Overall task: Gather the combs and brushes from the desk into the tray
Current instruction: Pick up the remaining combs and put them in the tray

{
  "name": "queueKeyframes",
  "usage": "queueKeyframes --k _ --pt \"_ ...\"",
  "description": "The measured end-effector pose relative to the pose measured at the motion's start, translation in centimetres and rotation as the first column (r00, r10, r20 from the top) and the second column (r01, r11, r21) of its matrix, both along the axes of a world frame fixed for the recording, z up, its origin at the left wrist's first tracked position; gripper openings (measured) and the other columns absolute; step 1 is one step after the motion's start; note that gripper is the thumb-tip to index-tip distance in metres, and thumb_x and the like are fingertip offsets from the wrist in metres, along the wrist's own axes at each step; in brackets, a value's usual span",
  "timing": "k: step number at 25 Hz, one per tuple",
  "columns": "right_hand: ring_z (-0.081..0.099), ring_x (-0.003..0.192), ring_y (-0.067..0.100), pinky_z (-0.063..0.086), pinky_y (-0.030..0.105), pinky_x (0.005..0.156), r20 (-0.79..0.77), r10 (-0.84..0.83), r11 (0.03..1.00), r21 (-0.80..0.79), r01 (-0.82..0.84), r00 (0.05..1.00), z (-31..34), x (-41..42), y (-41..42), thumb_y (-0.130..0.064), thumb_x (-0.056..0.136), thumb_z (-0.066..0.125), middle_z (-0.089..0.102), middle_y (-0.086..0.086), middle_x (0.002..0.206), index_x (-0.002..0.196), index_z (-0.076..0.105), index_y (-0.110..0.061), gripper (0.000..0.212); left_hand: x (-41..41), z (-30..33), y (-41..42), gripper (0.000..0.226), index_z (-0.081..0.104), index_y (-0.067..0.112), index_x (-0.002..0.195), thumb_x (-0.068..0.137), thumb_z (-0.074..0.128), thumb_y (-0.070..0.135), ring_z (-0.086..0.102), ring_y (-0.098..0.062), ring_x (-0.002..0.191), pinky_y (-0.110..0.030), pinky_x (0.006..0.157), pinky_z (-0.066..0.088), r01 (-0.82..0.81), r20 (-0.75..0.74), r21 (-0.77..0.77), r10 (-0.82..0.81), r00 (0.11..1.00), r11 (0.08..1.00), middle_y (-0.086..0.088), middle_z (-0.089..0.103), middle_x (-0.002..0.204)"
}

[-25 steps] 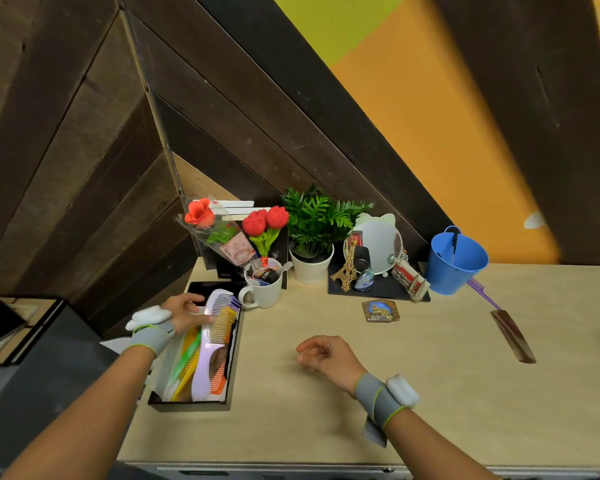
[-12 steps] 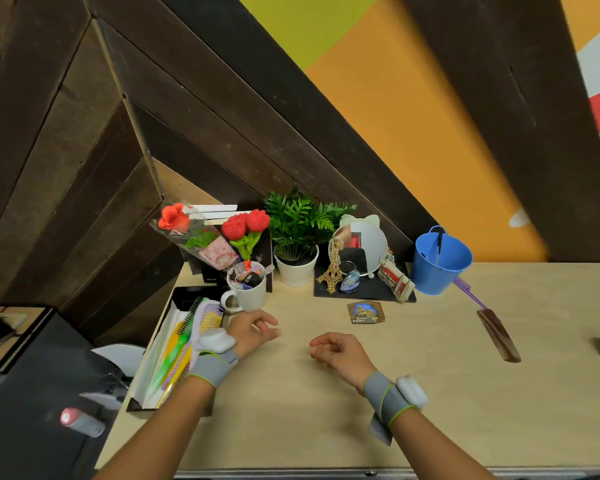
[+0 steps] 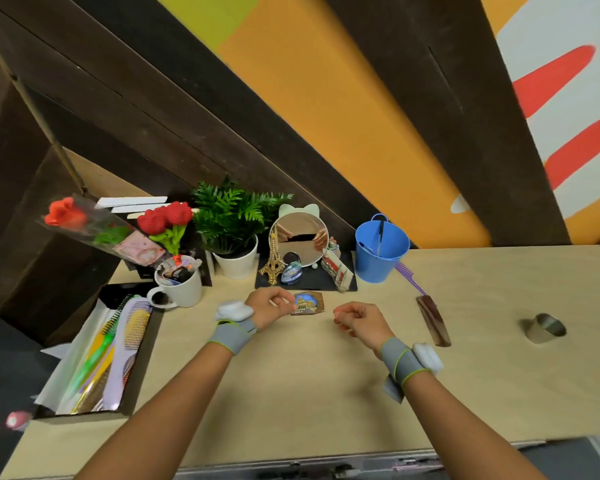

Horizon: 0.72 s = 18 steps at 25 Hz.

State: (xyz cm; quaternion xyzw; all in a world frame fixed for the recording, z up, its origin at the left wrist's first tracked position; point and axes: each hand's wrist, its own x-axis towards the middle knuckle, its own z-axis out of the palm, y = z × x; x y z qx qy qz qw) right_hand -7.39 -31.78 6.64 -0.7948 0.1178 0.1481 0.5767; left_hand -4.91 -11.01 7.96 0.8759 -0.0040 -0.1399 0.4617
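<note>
A black tray (image 3: 145, 370) lined with white paper sits at the desk's left edge and holds several combs, among them a lilac comb (image 3: 128, 351) and a green one (image 3: 94, 362). A brown comb (image 3: 433, 321) lies on the desk at the right, with a purple tail comb (image 3: 410, 280) just behind it by the bucket. My left hand (image 3: 269, 308) hovers mid-desk beside a small souvenir plaque (image 3: 307, 304), fingers loosely curled, holding nothing. My right hand (image 3: 359, 320) is curled near it, also holding nothing, left of the brown comb.
Along the back stand a white mug (image 3: 181, 287), a potted fern (image 3: 236, 233), a round mirror (image 3: 300, 241) on a black mat with souvenirs, and a blue bucket (image 3: 381, 252). A metal cup (image 3: 544, 329) stands at the far right. Light wooden desk (image 3: 291, 393).
My left hand left the tray and moved right to the middle of the desk by the plaque. My right hand shifted slightly right. The view swung right.
</note>
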Motion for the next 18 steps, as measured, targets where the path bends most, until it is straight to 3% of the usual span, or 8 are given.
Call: queueKeyframes --k 3,6,8,10,13,18 --pt "0.048 0.051 0.011 0.042 0.014 0.045 -0.054 -0.130 0.985 -0.123 0.123 0.990 -2.0 1.1 -5.7 -0.004 0.083 0.059 0.057 0.000 0.060 0.061 0.059 -0.018 0.025 0.5 -0.8 -3.5 0.018 0.059 0.028 0.069 0.078 0.070 0.016 0.049 -0.001 0.048 -0.015 0.057 0.037 -0.011 -0.046 -0.049 0.009 0.999 0.999 0.004 0.047 0.059" --pt "0.048 0.049 0.017 0.043 0.019 0.043 -0.150 -0.238 0.942 -0.274 0.191 0.960 -4.5 1.4 -12.0 -0.009 0.081 0.061 0.056 0.005 0.057 0.057 0.058 -0.016 0.026 1.0 -1.7 -7.8 0.004 0.063 0.017 0.083 0.082 0.066 0.016 0.050 0.006 0.035 -0.005 0.045 0.038 -0.064 -0.126 -0.130 0.047 0.991 0.989 0.000 0.049 0.063" --pt "0.058 0.067 0.026 0.054 0.025 0.064 -0.137 -0.304 0.903 -0.356 0.240 0.943 -5.7 1.2 -14.5 -0.013 0.080 0.062 0.059 0.010 0.069 0.068 0.065 -0.011 0.013 0.9 -2.1 -9.7 0.012 0.062 0.011 0.097 0.085 0.061 0.014 0.050 0.008 0.034 -0.003 0.041 0.036 -0.127 -0.172 -0.181 0.095 0.981 0.975 0.000 0.052 0.066" --pt "0.063 0.090 0.031 0.050 0.034 0.085 -0.076 -0.383 0.856 -0.404 0.322 0.921 -6.1 1.5 -16.4 -0.017 0.077 0.064 0.065 0.013 0.085 0.078 0.067 -0.011 0.007 0.7 -2.5 -11.8 0.008 0.059 0.012 0.094 0.088 0.058 0.017 0.048 0.009 0.033 -0.004 0.039 0.035 -0.165 -0.218 -0.206 0.119 0.969 0.965 0.002 0.053 0.067" --pt "0.061 0.100 0.036 0.048 0.036 0.086 -0.046 -0.462 0.823 -0.395 0.408 0.886 -6.0 2.2 -17.9 -0.021 0.074 0.070 0.068 0.019 0.102 0.077 0.053 -0.013 0.019 0.7 -3.1 -14.3 0.011 0.057 0.018 0.078 0.089 0.056 0.018 0.047 0.007 0.030 -0.006 0.036 0.033 -0.237 -0.282 -0.226 0.170 0.944 0.945 0.002 0.053 0.067" --pt "0.058 0.107 0.038 0.048 0.043 0.091 -0.067 -0.474 0.797 -0.455 0.396 0.878 -7.1 4.2 -19.0 -0.028 0.070 0.077 0.062 0.021 0.114 0.106 0.051 -0.001 0.052 1.1 -4.1 -17.3 0.018 0.056 0.019 0.070 0.088 0.057 0.020 0.044 0.004 0.027 -0.008 0.032 0.030 -0.325 -0.357 -0.259 0.222 0.907 0.910 0.000 0.052 0.066"
